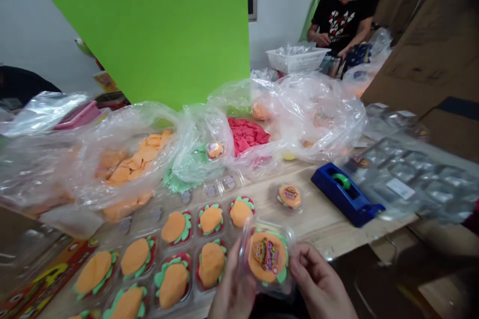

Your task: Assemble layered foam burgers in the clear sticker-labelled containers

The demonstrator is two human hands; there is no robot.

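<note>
A clear plastic pack [266,257] with an orange and green toy burger and a printed label is held up near the table's front edge. My left hand [235,279] grips its left side, fingers partly hidden behind it. At the pack's right edge, my right hand [318,276] pinches the plastic with thumb and fingers. Left of my hands, clear trays hold several burgers, such as this orange one [211,264]. A closed, labelled burger pack [290,196] lies on the wooden table [258,204] beyond my hands.
A blue tape dispenser [346,194] sits at the right, beside stacked clear trays [415,174]. Plastic bags hold orange pieces [138,159], green pieces [189,172] and red pieces [247,135]. A person [342,20] stands behind a white basket [297,59]. Cardboard [422,60] rises at the right.
</note>
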